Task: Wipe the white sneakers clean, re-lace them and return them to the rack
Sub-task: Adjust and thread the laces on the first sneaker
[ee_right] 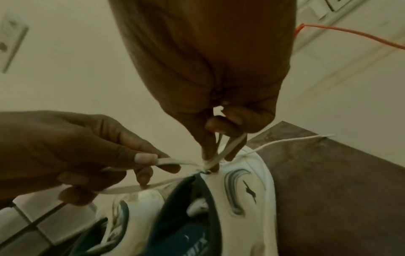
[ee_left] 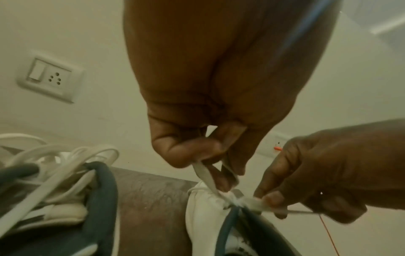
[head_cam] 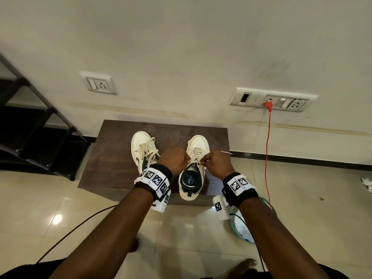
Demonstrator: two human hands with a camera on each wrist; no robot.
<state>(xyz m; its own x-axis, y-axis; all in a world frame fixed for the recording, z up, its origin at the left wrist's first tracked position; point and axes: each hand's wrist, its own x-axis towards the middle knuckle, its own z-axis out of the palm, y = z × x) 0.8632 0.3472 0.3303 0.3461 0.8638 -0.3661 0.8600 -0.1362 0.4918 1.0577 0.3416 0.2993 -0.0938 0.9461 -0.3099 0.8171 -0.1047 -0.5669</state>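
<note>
Sneakers are sitting side by side on the brown stool (head_cam: 112, 158), the landmark here; left of the stool the black rack (head_cam: 40, 125) is standing with no shoes showing on it; on the stool's left half the left sneaker (head_cam: 141, 150) is lying with its laces looking loosely threaded; over the stool's right half the left hand (head_cam: 177, 159) is pinching one lace loop (ee_left: 202, 175) between curled fingers; the right sneaker (head_cam: 193, 178) is getting its bow tightened at the top eyelets; the right hand (head_cam: 216, 164) is pinching the other loop; lacing seems nearly finished, racking is remaining.
</note>
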